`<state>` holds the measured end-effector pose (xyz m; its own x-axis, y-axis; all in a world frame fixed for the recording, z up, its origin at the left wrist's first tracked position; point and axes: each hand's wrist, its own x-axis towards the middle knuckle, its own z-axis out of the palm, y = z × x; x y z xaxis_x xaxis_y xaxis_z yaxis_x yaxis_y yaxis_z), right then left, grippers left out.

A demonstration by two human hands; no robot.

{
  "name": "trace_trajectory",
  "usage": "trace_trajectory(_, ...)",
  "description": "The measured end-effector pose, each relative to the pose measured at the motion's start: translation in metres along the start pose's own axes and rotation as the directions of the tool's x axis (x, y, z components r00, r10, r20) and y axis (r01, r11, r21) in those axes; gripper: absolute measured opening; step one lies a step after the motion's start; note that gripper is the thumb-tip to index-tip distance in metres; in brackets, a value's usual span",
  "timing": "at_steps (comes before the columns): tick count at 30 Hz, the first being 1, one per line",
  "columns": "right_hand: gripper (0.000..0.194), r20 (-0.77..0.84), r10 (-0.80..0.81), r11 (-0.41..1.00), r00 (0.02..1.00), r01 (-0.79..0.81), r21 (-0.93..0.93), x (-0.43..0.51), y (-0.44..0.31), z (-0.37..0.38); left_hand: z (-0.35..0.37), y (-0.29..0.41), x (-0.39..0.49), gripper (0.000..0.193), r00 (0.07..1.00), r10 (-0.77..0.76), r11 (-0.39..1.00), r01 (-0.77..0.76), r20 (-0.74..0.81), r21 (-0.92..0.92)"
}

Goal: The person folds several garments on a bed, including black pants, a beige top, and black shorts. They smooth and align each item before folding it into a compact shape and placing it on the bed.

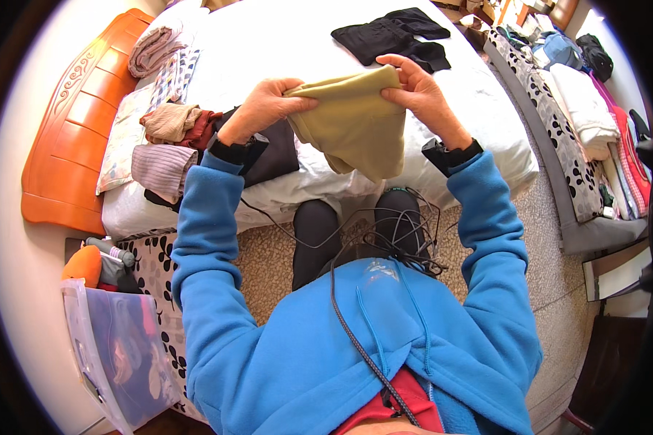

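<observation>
An olive-green folded cloth garment (pixel 359 119) hangs in the air between my two hands, its lower corners drooping over the bed's near edge. My left hand (pixel 272 103) pinches its upper left corner between thumb and fingers. At the upper right corner, my right hand (pixel 413 89) grips the fabric with thumb and fingers. Beyond the right hand, a black garment (pixel 392 35) lies spread on the white bed sheet (pixel 261 38). Behind and beside my left wrist are a dark folded cloth (pixel 275 157), a beige garment (pixel 171 122), a rust-red one (pixel 201 130) and a ribbed mauve-grey one (pixel 164 171).
A carved wooden headboard (pixel 87 114) and a rolled quilt (pixel 163 41) are at the left. Below them stands a clear plastic bin (pixel 125 348). Looped cable (pixel 402 234) hangs near my knees. On the right, a grey-edged couch (pixel 566 201) holds folded towels (pixel 582 109).
</observation>
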<state>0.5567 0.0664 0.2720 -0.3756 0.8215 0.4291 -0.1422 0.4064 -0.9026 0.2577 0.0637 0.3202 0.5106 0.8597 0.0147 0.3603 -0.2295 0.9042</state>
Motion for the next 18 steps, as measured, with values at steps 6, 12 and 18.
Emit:
trace_trajectory(6,0.05,0.043,0.001,1.0,0.999,-0.001,-0.002,-0.046,-0.029,0.013,0.031,0.015,-0.03,0.022,0.977,0.141,0.83,-0.206,-0.162,-0.518)
trace_trajectory(12,0.052,0.179,0.327,0.945,0.928,-0.319,-0.072,-0.074,-0.03,0.013,0.063,0.028,-0.038,0.028,0.99,0.142,0.982,-0.141,0.003,-0.122)
trace_trajectory(18,0.058,0.249,0.306,0.883,0.919,-0.177,-0.434,-0.092,-0.046,0.029,0.093,0.029,-0.037,0.028,0.977,0.125,0.987,-0.105,0.173,-0.122)
